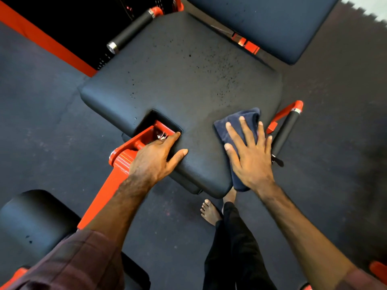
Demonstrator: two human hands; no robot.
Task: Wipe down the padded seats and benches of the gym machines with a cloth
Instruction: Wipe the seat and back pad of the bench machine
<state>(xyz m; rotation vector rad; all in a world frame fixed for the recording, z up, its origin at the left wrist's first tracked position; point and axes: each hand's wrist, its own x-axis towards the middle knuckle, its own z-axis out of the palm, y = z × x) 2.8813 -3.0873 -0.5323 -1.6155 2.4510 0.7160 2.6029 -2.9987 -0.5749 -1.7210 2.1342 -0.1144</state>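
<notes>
A wide black padded seat (178,80) fills the middle of the view, speckled with dark droplets toward its right half. A folded dark blue cloth (236,122) lies on the seat's near right corner. My right hand (249,155) presses flat on the cloth with straight, spread fingers. My left hand (157,158) rests on the seat's front edge beside the notch, thumb on top of the pad and fingers curled into the notch by the orange bracket (146,137).
An orange frame arm (104,191) runs from the notch toward me. Black handles stand at the seat's far left (129,31) and right (284,132). A backrest pad (272,24) lies beyond, a roller pad (33,222) at near left. My bare feet (209,212) stand on rubber flooring.
</notes>
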